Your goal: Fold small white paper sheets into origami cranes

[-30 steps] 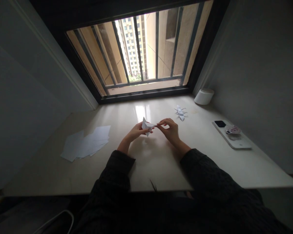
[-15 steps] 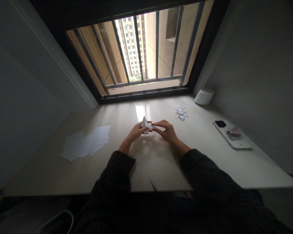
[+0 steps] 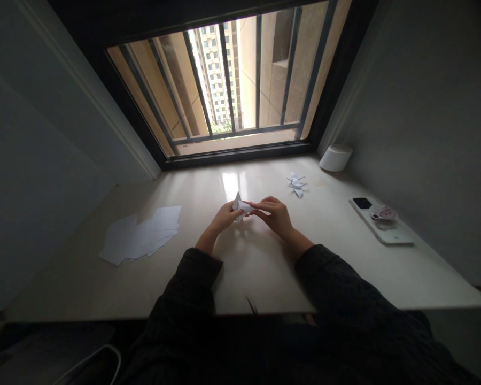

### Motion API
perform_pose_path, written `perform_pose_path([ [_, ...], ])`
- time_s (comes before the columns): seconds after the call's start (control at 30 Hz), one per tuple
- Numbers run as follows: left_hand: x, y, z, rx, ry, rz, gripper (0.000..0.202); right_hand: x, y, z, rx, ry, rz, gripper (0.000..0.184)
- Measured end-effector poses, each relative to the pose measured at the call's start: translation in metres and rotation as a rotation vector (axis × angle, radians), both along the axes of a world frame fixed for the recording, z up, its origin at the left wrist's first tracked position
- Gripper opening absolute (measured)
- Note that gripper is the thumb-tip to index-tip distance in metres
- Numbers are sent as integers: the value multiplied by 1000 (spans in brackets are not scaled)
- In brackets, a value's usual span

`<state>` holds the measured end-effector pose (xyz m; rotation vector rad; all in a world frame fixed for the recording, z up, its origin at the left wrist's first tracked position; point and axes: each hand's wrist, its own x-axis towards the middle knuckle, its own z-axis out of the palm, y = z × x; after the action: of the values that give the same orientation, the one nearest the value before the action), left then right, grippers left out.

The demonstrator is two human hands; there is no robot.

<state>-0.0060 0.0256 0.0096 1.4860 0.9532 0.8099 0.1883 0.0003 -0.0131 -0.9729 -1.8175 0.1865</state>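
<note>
A piece of folded white paper [image 3: 240, 206] with a raised point is held above the desk, between my two hands. My left hand [image 3: 224, 218] grips its lower left part, and the fingers cover some of the folds. My right hand [image 3: 274, 215] comes in from the right, with its fingertips pinching the paper's long right point. A finished-looking white origami crane [image 3: 296, 185] lies on the desk beyond my right hand, apart from it.
Loose white paper sheets [image 3: 140, 235] lie fanned at the desk's left. A white phone [image 3: 379, 220] with a round pink-and-white sticker lies at the right. A white cylindrical container [image 3: 335, 159] stands in the far right corner, below a barred window [image 3: 224, 91].
My right hand has moved closer to the paper and its fingers now lie flatter along the right point. The paper has tilted slightly, and my left hand has shifted little.
</note>
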Motion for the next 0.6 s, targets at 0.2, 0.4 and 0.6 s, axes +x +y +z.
perform_pose_path([
  [0.2, 1, 0, -1, -53, -16, -3, 36, 0, -2, 2, -4, -3, -14, 26],
  [0.4, 2, -2, 1, -97, -20, -7, 34, 0, -2, 2, 15, 1, -13, 22],
  [0.6, 3, -1, -2, -39, -9, 11, 52, 0, -3, 3, 38, -3, -85, 18],
])
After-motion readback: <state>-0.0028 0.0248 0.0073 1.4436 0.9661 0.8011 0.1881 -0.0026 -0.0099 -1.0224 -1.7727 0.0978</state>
